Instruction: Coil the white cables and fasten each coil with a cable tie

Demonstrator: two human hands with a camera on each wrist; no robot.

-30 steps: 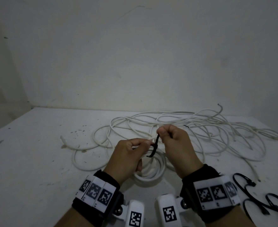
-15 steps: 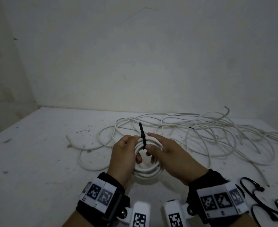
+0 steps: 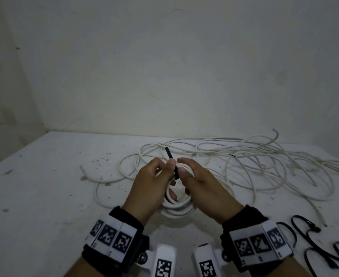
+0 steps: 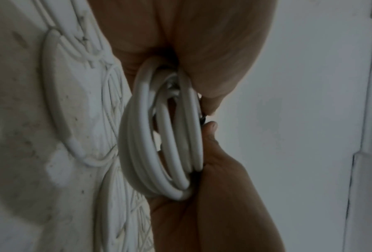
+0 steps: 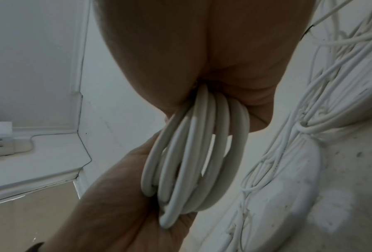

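One coil of thick white round cable (image 3: 177, 208) is wound and sits between your hands, held up just above the scuffed white tabletop (image 3: 44, 186). Your left hand (image 3: 150, 188) and right hand (image 3: 202, 186) both have fingers curled round the far side of that coil, and the wrist views show four or five turns bunched in each palm. A black plastic cable tie (image 3: 172, 162) wraps the bundle where your thumbs meet, its free tail sticking up and away from you. Your left thumb and forefinger pinch it; your right thumb presses beside it. Whether the tail is already through the head and cinched tight I cannot tell, since your fingers hide the lock.

So the first coil looks nearly fastened, not clearly finished. Most of the work is left: a loose tangle of thinner white cable (image 3: 244, 160) sprawls across the table beyond your hands, uncoiled. Several more black ties (image 3: 312, 236) lie by your right wrist, unused.
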